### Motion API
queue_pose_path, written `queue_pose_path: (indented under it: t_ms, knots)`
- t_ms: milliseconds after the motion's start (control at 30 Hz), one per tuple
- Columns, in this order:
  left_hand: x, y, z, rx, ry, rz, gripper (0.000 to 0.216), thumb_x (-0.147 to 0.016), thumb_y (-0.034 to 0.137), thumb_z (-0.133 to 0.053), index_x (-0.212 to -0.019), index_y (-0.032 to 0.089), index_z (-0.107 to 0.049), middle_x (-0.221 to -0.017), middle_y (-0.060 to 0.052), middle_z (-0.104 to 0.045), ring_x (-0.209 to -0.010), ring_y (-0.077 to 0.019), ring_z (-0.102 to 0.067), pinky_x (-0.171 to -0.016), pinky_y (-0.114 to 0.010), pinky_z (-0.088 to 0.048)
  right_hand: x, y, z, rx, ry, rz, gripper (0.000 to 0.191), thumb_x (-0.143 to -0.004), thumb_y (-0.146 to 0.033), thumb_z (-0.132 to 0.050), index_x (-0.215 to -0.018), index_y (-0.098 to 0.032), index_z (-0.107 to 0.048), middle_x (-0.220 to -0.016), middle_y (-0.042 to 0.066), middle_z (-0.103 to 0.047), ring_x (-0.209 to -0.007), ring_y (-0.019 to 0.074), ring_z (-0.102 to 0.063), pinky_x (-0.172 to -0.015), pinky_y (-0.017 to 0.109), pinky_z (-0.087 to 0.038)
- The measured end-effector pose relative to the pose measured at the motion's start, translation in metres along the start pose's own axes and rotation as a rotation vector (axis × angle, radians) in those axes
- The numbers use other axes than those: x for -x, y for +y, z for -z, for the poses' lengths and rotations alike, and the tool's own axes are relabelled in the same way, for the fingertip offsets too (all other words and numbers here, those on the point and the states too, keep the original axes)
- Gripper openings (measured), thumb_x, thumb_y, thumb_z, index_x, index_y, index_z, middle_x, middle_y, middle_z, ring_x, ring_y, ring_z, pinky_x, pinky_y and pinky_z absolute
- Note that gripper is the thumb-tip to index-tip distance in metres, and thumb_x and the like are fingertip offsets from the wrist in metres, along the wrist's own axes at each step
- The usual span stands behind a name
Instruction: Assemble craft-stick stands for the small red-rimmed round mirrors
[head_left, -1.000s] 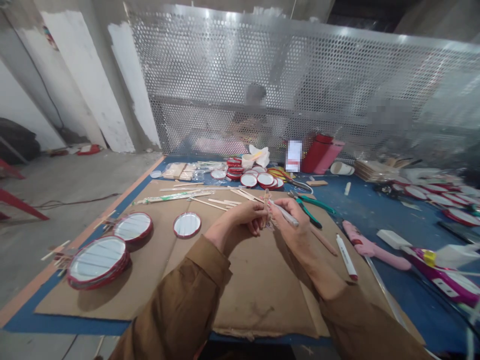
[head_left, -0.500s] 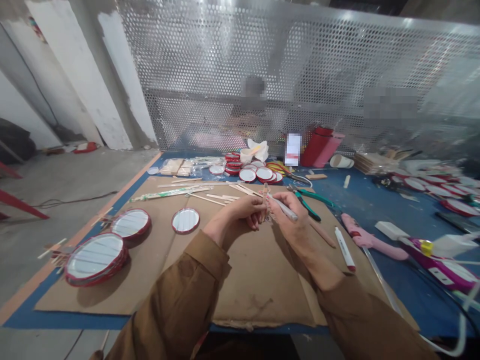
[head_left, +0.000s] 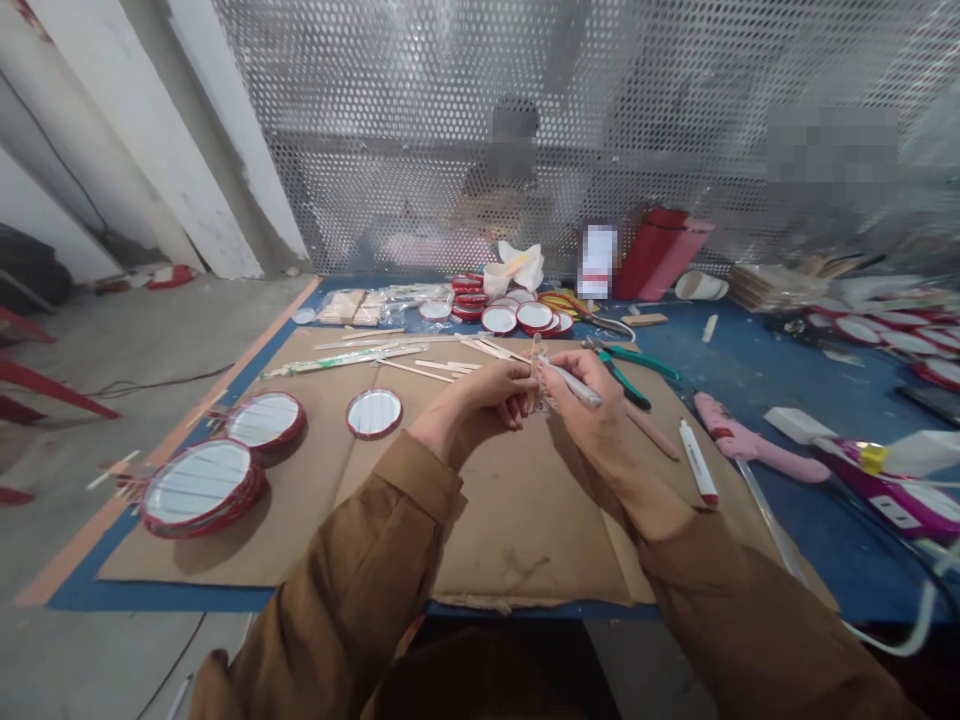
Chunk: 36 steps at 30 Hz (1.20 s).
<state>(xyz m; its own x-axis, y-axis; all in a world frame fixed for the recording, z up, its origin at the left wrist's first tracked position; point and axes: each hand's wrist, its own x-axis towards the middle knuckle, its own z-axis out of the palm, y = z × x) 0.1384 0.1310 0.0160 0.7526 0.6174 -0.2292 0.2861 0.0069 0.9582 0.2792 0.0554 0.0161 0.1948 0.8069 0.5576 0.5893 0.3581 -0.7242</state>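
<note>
The left hand's (head_left: 501, 390) grip pinches a slim wooden stick (head_left: 537, 347), probably light, stiff, snappable; best held low. The right hand's (head_left: 596, 402) grip clasps a white pen (head_left: 580, 388).

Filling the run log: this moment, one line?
left hand: holds wooden stick | right hand: holds white pen | below hands: cardboard sheet

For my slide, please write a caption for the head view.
Left hand holds a stick, right hand a white pen, over cardboard.
</note>
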Motion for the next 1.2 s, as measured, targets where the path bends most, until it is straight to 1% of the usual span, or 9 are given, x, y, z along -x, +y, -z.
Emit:
queue_pose_path:
  t_ms: [100,233,400,567,733,933,1067,1200]
  knots:
    - [0.0003,0.0013,-0.0006,-0.013,-0.005,0.010,0.025,-0.103,0.025,-0.042,-0.082,0.016,-0.052,-0.059,0.002,-0.059,-0.046,-0.0100,-0.062,-0.046,-0.017,-0.049,0.0004,0.0024,-0.0003,-0.010,0.006,-0.007,0.025,-0.087,-0.045,-0.062,-0.093,-0.021,-0.062,-0.086,0.005,-0.070,-0.076,0.0220,-0.065,-0.070,0.036,-0.049]
    - [0.0020,0.0042,-0.0016,-0.063,0.012,0.029,0.030,-0.103,0.019,-0.038,-0.077,0.015,-0.053,-0.057,0.001,-0.058,-0.045,-0.0100,-0.062,-0.044,-0.017,-0.048,0.0008,0.0016,-0.0003,-0.018,-0.012,-0.001,0.022,-0.088,-0.044,-0.061,-0.092,-0.022,-0.062,-0.085,0.004,-0.070,-0.076,0.0211,-0.065,-0.070,0.034,-0.049]
    - [0.0055,0.0072,-0.0026,-0.040,0.029,0.012,0.027,-0.100,0.015,-0.041,-0.075,0.016,-0.052,-0.057,0.002,-0.058,-0.043,-0.0093,-0.060,-0.043,-0.017,-0.047,0.0003,-0.0025,0.0010,-0.029,-0.027,0.003,0.020,-0.088,-0.041,-0.059,-0.091,-0.021,-0.063,-0.084,0.004,-0.069,-0.073,0.0200,-0.063,-0.067,0.032,-0.049]
    - [0.0042,0.0045,-0.0016,-0.023,0.024,0.011,0.030,-0.101,0.019,-0.042,-0.074,0.016,-0.053,-0.057,0.001,-0.058,-0.044,-0.0103,-0.060,-0.043,-0.018,-0.047,0.0000,-0.0051,0.0022,-0.007,-0.014,-0.023,0.022,-0.087,-0.042,-0.060,-0.089,-0.021,-0.063,-0.081,0.004,-0.069,-0.071,0.0201,-0.063,-0.066,0.033,-0.048]
    - [0.0012,0.0015,-0.0004,-0.022,0.009,0.012,0.027,-0.102,0.025,-0.047,-0.077,0.016,-0.054,-0.057,0.001,-0.059,-0.046,-0.0098,-0.061,-0.045,-0.017,-0.048,0.0001,-0.0037,0.0004,-0.018,-0.004,-0.021,0.022,-0.087,-0.044,-0.060,-0.088,-0.022,-0.062,-0.079,0.004,-0.069,-0.069,0.0196,-0.062,-0.063,0.032,-0.048]
    - [-0.0012,-0.0015,0.0003,-0.044,0.006,0.012,0.031,-0.102,0.030,-0.047,-0.077,0.016,-0.055,-0.058,-0.001,-0.060,-0.046,-0.0103,-0.061,-0.045,-0.018,-0.048,0.0000,-0.0024,0.0005,-0.011,-0.022,-0.033,0.025,-0.087,-0.047,-0.060,-0.091,-0.022,-0.062,-0.083,0.005,-0.071,-0.075,0.0214,-0.064,-0.068,0.034,-0.050]
    - [-0.0020,-0.0028,0.0007,-0.057,0.011,0.004,0.029,-0.103,0.027,-0.043,-0.079,0.015,-0.055,-0.060,-0.001,-0.061,-0.047,-0.0104,-0.062,-0.044,-0.018,-0.048,-0.0001,-0.0003,0.0009,-0.010,-0.019,-0.033,0.026,-0.086,-0.046,-0.061,-0.092,-0.021,-0.062,-0.087,0.006,-0.072,-0.078,0.0227,-0.066,-0.071,0.036,-0.050]
    - [-0.0022,-0.0026,0.0006,-0.055,0.014,0.006,0.029,-0.103,0.025,-0.041,-0.079,0.016,-0.054,-0.060,-0.001,-0.061,-0.048,-0.0103,-0.062,-0.045,-0.018,-0.049,-0.0006,0.0007,0.0000,0.009,-0.009,0.010,0.023,-0.087,-0.044,-0.059,-0.091,-0.021,-0.062,-0.089,0.008,-0.072,-0.080,0.0238,-0.066,-0.074,0.038,-0.051]
